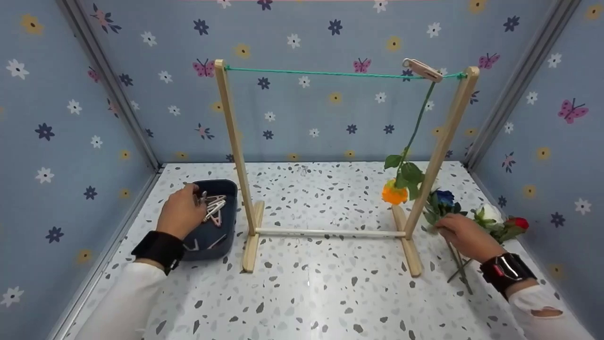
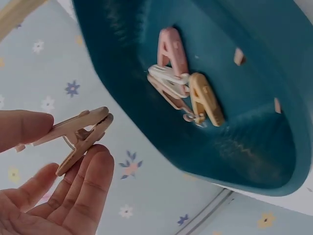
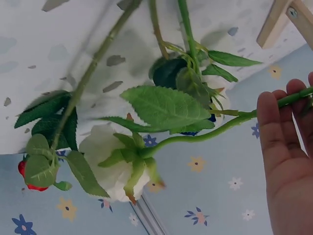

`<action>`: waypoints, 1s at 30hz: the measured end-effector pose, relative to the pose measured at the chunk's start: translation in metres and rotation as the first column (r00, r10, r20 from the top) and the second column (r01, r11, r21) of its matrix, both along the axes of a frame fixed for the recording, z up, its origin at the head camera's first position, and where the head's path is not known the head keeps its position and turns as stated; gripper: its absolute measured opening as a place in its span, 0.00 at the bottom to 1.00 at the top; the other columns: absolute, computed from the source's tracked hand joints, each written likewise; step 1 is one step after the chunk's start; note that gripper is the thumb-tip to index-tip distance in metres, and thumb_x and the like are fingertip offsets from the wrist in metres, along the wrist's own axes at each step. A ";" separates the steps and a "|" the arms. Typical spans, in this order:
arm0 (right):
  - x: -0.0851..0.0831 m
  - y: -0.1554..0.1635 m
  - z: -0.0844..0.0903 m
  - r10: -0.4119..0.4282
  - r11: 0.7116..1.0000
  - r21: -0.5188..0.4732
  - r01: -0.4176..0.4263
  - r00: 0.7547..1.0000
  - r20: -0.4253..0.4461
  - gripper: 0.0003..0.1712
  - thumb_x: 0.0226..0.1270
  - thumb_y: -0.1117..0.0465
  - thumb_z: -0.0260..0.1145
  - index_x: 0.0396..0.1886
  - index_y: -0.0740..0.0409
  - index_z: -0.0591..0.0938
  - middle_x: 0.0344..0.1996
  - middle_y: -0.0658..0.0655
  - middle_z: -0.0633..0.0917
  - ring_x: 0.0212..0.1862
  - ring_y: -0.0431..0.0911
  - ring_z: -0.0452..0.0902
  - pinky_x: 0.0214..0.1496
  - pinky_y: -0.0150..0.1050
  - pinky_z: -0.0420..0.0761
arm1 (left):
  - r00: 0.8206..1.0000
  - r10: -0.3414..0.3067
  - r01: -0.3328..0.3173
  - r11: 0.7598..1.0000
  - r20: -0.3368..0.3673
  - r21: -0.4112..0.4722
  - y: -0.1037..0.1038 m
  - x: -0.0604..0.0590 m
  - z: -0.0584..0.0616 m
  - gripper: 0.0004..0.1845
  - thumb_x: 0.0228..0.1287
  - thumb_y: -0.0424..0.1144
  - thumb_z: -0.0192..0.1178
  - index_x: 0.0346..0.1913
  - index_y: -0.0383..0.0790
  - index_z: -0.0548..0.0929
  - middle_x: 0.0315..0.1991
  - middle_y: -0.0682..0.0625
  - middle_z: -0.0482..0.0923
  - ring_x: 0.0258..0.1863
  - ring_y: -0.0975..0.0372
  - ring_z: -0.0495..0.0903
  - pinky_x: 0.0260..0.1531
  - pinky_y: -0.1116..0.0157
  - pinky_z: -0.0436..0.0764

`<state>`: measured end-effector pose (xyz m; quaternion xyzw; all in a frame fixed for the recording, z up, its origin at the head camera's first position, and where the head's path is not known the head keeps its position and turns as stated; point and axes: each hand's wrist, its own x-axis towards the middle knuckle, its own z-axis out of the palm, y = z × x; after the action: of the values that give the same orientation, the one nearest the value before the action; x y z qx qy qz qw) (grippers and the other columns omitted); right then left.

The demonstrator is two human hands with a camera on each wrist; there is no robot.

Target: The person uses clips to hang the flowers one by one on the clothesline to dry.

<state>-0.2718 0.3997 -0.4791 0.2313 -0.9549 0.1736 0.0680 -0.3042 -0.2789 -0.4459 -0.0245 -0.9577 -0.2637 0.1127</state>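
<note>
My left hand (image 1: 181,212) is over the near side of the dark blue bin (image 1: 229,222). Its thumb and fingers pinch a beige clothespin (image 2: 80,134), which the left wrist view shows outside the bin wall. Several pink, white and tan clothespins (image 2: 171,81) lie inside. On the right, my right hand (image 1: 469,238) holds the green stem (image 3: 210,134) of a white rose (image 3: 110,164); the thumb is hidden in the right wrist view. Beside it are a red rose (image 1: 519,223) and a blue rose (image 1: 445,197), their stems crossing on the table.
A wooden frame (image 1: 239,160) with a green string (image 1: 311,72) stands between the hands. Near its right post a clothespin (image 1: 424,71) clips an orange rose (image 1: 394,192) upside down. Patterned walls (image 1: 306,118) enclose the speckled table (image 1: 325,283) at the back and sides.
</note>
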 end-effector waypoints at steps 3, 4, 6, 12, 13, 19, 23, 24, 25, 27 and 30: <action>-0.001 -0.001 0.006 -0.012 1.000 -0.025 0.011 0.999 -0.047 0.11 0.75 0.74 0.68 0.49 0.59 0.90 0.42 0.55 0.88 0.45 0.52 0.86 0.47 0.51 0.86 | 1.000 0.001 -0.001 1.000 0.011 -0.001 0.003 0.004 0.009 0.27 0.74 0.33 0.57 0.69 0.17 0.75 0.54 0.22 0.83 0.47 0.35 0.87 0.52 0.38 0.83; -0.002 -0.001 0.008 -0.010 1.000 -0.029 0.008 0.997 -0.072 0.11 0.75 0.74 0.68 0.49 0.59 0.90 0.42 0.55 0.89 0.45 0.52 0.86 0.46 0.50 0.86 | 1.000 0.003 -0.003 1.000 0.012 0.001 0.004 0.006 0.012 0.26 0.73 0.33 0.57 0.67 0.17 0.77 0.51 0.23 0.84 0.44 0.37 0.87 0.50 0.39 0.84; -0.002 -0.002 0.012 -0.006 0.999 -0.039 0.001 0.991 -0.130 0.12 0.74 0.75 0.69 0.50 0.60 0.90 0.43 0.56 0.89 0.44 0.52 0.87 0.45 0.50 0.86 | 1.000 0.005 -0.005 1.000 0.009 0.007 0.006 0.008 0.018 0.24 0.71 0.33 0.57 0.63 0.18 0.80 0.44 0.26 0.85 0.36 0.42 0.85 0.45 0.43 0.83; 0.000 -0.009 0.025 0.002 0.998 -0.063 -0.021 0.958 -0.288 0.13 0.71 0.75 0.72 0.51 0.60 0.90 0.40 0.55 0.89 0.40 0.48 0.86 0.42 0.48 0.86 | 1.000 -0.018 0.018 0.999 0.006 0.050 0.011 0.017 0.036 0.20 0.67 0.33 0.62 0.57 0.23 0.80 0.45 0.30 0.86 0.40 0.43 0.85 0.45 0.44 0.83; 0.001 -0.011 0.027 0.006 0.998 -0.065 -0.026 0.954 -0.301 0.13 0.71 0.75 0.72 0.52 0.60 0.89 0.40 0.54 0.89 0.40 0.47 0.85 0.42 0.48 0.86 | 1.000 -0.024 0.024 0.998 0.008 0.057 0.012 0.018 0.039 0.19 0.67 0.33 0.63 0.56 0.23 0.80 0.47 0.29 0.86 0.42 0.42 0.86 0.46 0.43 0.83; 0.005 -0.025 0.040 0.048 0.996 -0.051 -0.069 0.938 -0.342 0.12 0.72 0.77 0.69 0.51 0.63 0.86 0.40 0.57 0.89 0.39 0.48 0.86 0.40 0.48 0.87 | 0.996 -0.076 0.074 0.996 0.040 0.058 0.020 0.025 0.052 0.17 0.68 0.34 0.68 0.52 0.25 0.82 0.41 0.35 0.85 0.35 0.49 0.82 0.39 0.52 0.81; 0.010 -0.036 0.051 0.031 0.996 -0.068 -0.058 0.939 -0.342 0.10 0.74 0.76 0.68 0.50 0.63 0.86 0.37 0.56 0.89 0.33 0.43 0.83 0.35 0.44 0.84 | 0.990 -0.119 0.115 0.991 0.071 0.064 0.024 0.033 0.059 0.14 0.70 0.38 0.71 0.48 0.28 0.84 0.36 0.42 0.84 0.28 0.57 0.77 0.32 0.60 0.75; 0.012 -0.039 0.055 0.025 0.995 -0.079 -0.055 0.941 -0.337 0.11 0.74 0.76 0.68 0.50 0.62 0.87 0.35 0.55 0.90 0.31 0.40 0.81 0.33 0.42 0.82 | 0.989 -0.130 0.125 0.990 0.073 0.063 0.026 0.034 0.061 0.13 0.72 0.38 0.70 0.47 0.29 0.86 0.35 0.42 0.85 0.27 0.58 0.77 0.31 0.61 0.74; 0.013 -0.042 0.058 0.024 0.994 -0.094 -0.058 0.943 -0.332 0.10 0.74 0.75 0.67 0.50 0.63 0.87 0.34 0.55 0.89 0.29 0.38 0.78 0.32 0.40 0.81 | 0.987 -0.141 0.137 0.989 0.075 0.060 0.028 0.036 0.063 0.12 0.73 0.40 0.70 0.46 0.30 0.87 0.35 0.43 0.87 0.26 0.59 0.78 0.30 0.61 0.74; 0.015 -0.048 0.065 0.028 0.989 -0.127 -0.072 0.947 -0.320 0.09 0.75 0.75 0.67 0.49 0.63 0.87 0.30 0.53 0.87 0.26 0.34 0.70 0.29 0.35 0.75 | 0.982 -0.170 0.166 0.985 0.077 0.054 0.032 0.038 0.066 0.11 0.76 0.40 0.68 0.45 0.33 0.89 0.35 0.44 0.90 0.24 0.61 0.81 0.30 0.62 0.75; 0.017 -0.059 0.073 0.041 0.978 -0.182 -0.101 0.952 -0.303 0.07 0.75 0.75 0.67 0.47 0.65 0.87 0.24 0.49 0.81 0.23 0.31 0.63 0.25 0.30 0.68 | 0.972 -0.217 0.212 0.975 0.090 0.061 0.040 0.041 0.068 0.10 0.76 0.37 0.67 0.48 0.32 0.90 0.36 0.44 0.92 0.24 0.62 0.84 0.31 0.62 0.80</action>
<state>-0.2551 0.3402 -0.4066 0.2813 -0.9031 0.2319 0.2271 -0.2628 -0.2393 -0.3777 -0.1125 -0.9466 -0.2997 0.0381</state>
